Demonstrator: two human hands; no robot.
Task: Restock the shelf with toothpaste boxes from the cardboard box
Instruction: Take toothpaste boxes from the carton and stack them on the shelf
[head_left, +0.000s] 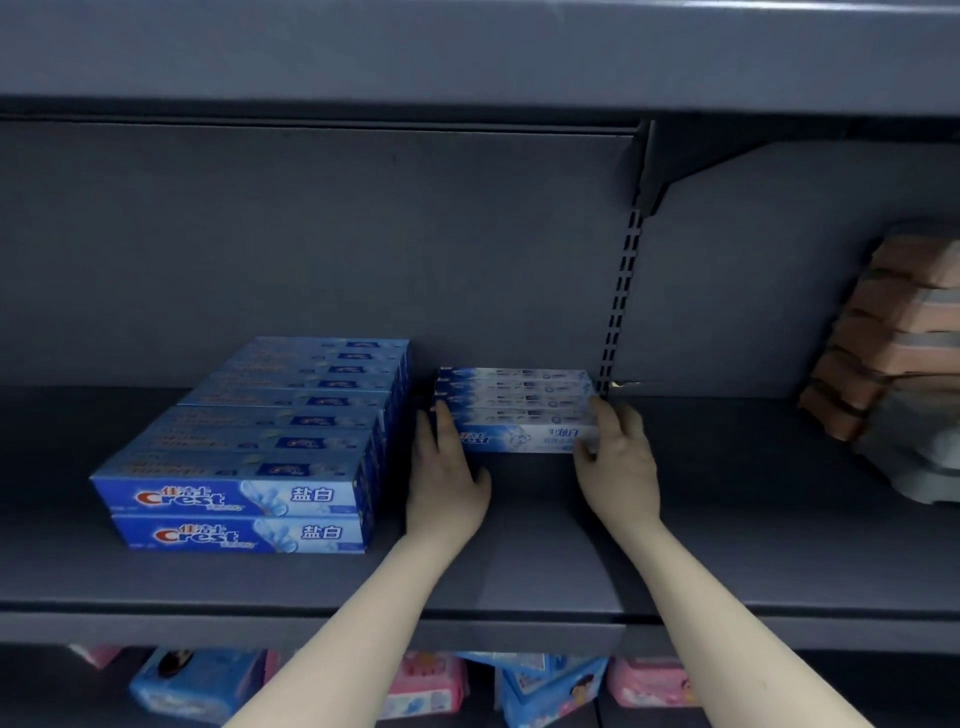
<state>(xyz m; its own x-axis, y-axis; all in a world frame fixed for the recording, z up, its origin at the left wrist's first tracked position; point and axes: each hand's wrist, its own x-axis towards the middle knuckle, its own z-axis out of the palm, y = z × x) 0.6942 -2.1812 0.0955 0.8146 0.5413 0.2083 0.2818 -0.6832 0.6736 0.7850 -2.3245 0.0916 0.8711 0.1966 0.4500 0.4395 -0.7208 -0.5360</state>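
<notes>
dark grey metal shelf (727, 519) runs across the middle of the frame, with another shelf board overhead along the top.

centre of frame: a short row of white-and-blue toothpaste boxes (519, 410), lying lengthwise left to right, packed one behind another toward the back panel. only the front one shows its face, with a partial crest logo.

left hand (447, 473) sits at the left end of this row, fingers straight and pointing toward the back, laid flat against the box ends. the hand is relaxed, not clenched, pressing rather than clasping.

right hand (618, 457) is at the right end of the row. fingers reach over the top right corner, thumb curls in against the front face of the nearest box. it grips that box end.

both forearms come up from the bottom edge of the frame.

left of centre: a bigger block of deep blue crest boxes (244, 493), two layers high, several rows deep, just beside the left hand, a narrow gap between them and the white row.

far right edge: stacked orange-and-grey packs (883, 338), blurred, contents unreadable.

slotted upright (621, 306) on the back panel, right of centre, just behind the right hand.

bottom of frame, lower shelf: pink and blue soft packs (431, 686), partly hidden by the arms.

cardboard box out of view.
</notes>
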